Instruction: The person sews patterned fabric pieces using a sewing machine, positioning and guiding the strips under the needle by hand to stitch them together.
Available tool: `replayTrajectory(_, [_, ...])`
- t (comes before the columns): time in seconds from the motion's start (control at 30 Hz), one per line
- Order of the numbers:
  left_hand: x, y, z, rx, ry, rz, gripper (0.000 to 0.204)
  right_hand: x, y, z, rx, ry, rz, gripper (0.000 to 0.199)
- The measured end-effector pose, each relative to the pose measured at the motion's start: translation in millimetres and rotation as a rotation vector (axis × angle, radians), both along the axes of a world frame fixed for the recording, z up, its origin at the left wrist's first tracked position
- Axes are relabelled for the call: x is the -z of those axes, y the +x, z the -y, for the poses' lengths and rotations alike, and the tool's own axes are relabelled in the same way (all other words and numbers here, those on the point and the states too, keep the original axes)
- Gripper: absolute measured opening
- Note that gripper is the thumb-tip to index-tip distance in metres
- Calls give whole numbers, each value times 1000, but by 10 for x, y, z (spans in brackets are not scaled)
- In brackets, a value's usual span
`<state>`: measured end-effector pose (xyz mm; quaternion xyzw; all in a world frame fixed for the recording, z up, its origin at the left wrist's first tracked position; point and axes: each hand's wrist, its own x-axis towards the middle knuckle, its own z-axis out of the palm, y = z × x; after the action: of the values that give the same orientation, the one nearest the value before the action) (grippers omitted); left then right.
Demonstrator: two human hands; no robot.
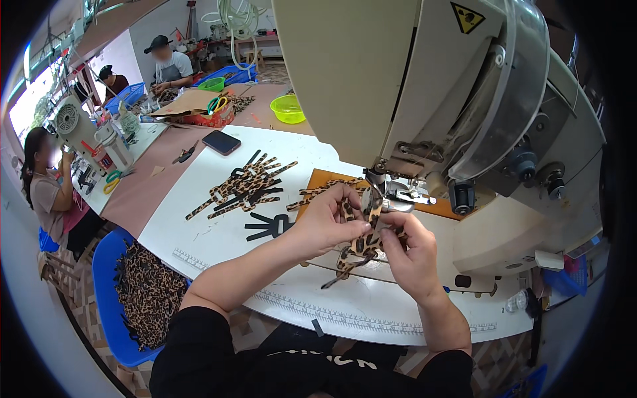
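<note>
My left hand [326, 222] and my right hand [410, 251] together pinch a leopard-print strap piece [361, 245] under the presser foot [376, 192] of a large cream sewing machine [438, 86]. The strap's loose ends hang down toward me over the white table [219, 232]. A pile of more leopard-print strips [245, 186] lies to the left of my left hand, with a black strap cut-out [267, 227] just below it. An orange board [325, 178] sits under the machine's needle area.
A dark phone [221, 142] lies at the table's far left. A blue bin [136, 292] full of leopard-print pieces stands at my lower left. A yellow-green bowl [288, 108] sits on the brown table behind. Other people work at benches on the far left and back.
</note>
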<state>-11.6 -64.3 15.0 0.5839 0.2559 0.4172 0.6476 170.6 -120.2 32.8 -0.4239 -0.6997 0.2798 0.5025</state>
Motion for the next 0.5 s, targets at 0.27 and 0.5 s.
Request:
replayTrajectory(0.27, [-14,172,-178,-80,-24,156,39,-11,88,-194,61,210,120,20])
replayTrajectory(0.5, [33,186,-252,-101,-18,138,50,-13,145,-244,59,163,134,17])
